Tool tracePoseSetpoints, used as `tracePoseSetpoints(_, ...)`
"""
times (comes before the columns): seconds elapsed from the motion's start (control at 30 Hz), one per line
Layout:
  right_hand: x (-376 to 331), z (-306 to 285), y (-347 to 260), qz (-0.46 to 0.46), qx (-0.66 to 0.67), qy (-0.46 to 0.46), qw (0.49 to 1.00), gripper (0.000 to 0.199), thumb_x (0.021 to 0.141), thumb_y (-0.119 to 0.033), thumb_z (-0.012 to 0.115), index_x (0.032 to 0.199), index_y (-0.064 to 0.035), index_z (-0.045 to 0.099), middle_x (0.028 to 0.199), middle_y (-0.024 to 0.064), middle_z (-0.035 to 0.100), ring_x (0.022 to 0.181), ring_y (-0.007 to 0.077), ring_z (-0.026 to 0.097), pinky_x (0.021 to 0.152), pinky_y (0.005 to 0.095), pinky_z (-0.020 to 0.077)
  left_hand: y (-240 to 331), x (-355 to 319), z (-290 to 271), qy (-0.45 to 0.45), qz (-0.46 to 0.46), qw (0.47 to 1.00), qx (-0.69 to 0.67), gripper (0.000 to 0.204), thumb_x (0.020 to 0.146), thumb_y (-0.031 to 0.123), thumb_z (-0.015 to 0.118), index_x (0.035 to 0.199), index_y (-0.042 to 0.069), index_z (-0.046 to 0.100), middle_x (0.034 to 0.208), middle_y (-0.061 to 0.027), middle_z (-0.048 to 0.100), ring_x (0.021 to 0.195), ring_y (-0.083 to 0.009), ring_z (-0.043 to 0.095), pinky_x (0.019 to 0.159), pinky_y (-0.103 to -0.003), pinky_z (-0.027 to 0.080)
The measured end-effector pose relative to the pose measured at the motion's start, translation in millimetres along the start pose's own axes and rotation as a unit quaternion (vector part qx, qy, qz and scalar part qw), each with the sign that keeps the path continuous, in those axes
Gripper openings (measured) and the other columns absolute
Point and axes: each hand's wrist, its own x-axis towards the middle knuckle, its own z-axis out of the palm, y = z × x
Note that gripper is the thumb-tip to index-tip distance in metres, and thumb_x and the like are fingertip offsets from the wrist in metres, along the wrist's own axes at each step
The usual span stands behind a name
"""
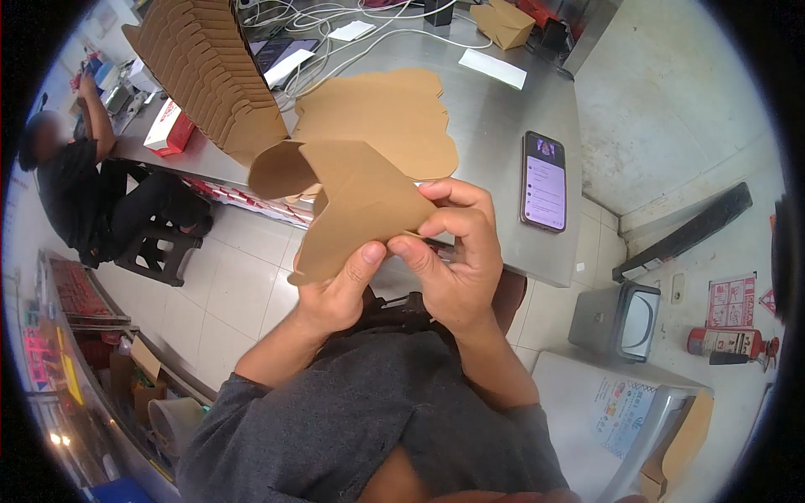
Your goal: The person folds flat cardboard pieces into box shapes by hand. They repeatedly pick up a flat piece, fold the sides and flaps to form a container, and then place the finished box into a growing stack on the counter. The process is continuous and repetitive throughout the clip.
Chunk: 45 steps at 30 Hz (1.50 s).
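Note:
Between my hands is a partly folded brown cardboard box (360,189), its panels bent up and one flap curling toward the table. My left hand (335,293) grips its lower edge, thumb on the near side and the other fingers hidden behind the card. On the right side, my right hand (457,256) pinches a corner between thumb and fingers. Just beyond the held box, flat cardboard blanks (377,113) lie on the metal table. To their left rises a tall stack of nested folded cardboard boxes (205,75).
A phone (544,182) with a lit screen lies on the metal table (495,126) at right. White cables (319,50) and a closed cardboard box (503,23) are at the back. Another person (75,184) sits at left on a stool (159,251). A bin (612,318) stands lower right.

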Motion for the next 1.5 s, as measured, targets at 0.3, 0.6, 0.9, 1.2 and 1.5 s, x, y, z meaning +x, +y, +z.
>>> tracePoseSetpoints(0.3, 1.2, 0.9, 7.3, -0.043, 0.016, -0.02, 0.999, 0.071, 0.102, -0.056, 0.06, 0.141, 0.002, 0.051, 0.133, 0.0191, 0.058, 0.121, 0.0314, 0.056, 0.107, 0.0417, 0.0433, 4.6, -2.3, -8.9, -0.099, -0.107, 0.986, -0.083, 0.036, 0.098, 0.01, 0.072, 0.13, -0.004, 0.064, 0.129, -0.0148, 0.067, 0.118, -0.0271, 0.064, 0.1, -0.04, 0.051)
tracePoseSetpoints(0.6, -11.6, -10.6, -2.9, 0.076, 0.072, -0.131, 0.986, 0.095, 0.103, -0.063, 0.052, 0.161, 0.0076, 0.025, 0.162, 0.0284, 0.031, 0.15, 0.0404, 0.032, 0.123, 0.0467, 0.0239, 13.8, 16.3, -27.3, -0.289, -0.097, 0.95, 0.06, 0.029, 0.089, 0.013, 0.084, 0.114, 0.002, 0.075, 0.11, -0.0119, 0.07, 0.102, -0.031, 0.068, 0.089, -0.041, 0.052)
tracePoseSetpoints(0.9, 17.6, -69.3, -16.6, 0.022, -0.087, -0.312, 0.946, 0.053, 0.088, -0.049, 0.078, 0.129, -0.0158, 0.072, 0.162, 0.0244, 0.041, 0.15, 0.0438, 0.034, 0.12, 0.0517, 0.0301, -6.4, 32.9, -62.6, -0.503, -0.028, 0.856, -0.119, 0.025, 0.084, 0.019, 0.089, 0.091, -0.002, 0.076, 0.082, -0.0156, 0.067, 0.075, -0.0334, 0.061, 0.071, -0.045, 0.042)
tracePoseSetpoints(1.2, 2.9, -138.3, 26.8, 0.198, -0.338, 0.072, 0.917, 0.043, 0.096, -0.024, 0.07, 0.132, -0.0003, 0.066, 0.148, 0.0235, 0.056, 0.136, 0.0416, 0.051, 0.116, 0.048, 0.037, -3.1, 22.1, -81.6, -0.404, -0.104, 0.889, -0.19, 0.031, 0.08, 0.017, 0.093, 0.098, -0.002, 0.077, 0.09, -0.0152, 0.076, 0.08, -0.0325, 0.07, 0.073, -0.045, 0.046)
tracePoseSetpoints(1.5, -6.8, -139.6, 29.1, 0.224, -0.508, -0.037, 0.831, 0.046, 0.101, -0.03, 0.066, 0.139, -0.0044, 0.064, 0.156, 0.0269, 0.046, 0.142, 0.0428, 0.043, 0.118, 0.0502, 0.0349, -12.4, 15.1, -77.7, -0.382, -0.156, 0.881, -0.233, 0.034, 0.08, 0.016, 0.093, 0.103, -0.003, 0.076, 0.092, -0.0163, 0.075, 0.08, -0.0308, 0.07, 0.073, -0.045, 0.047)
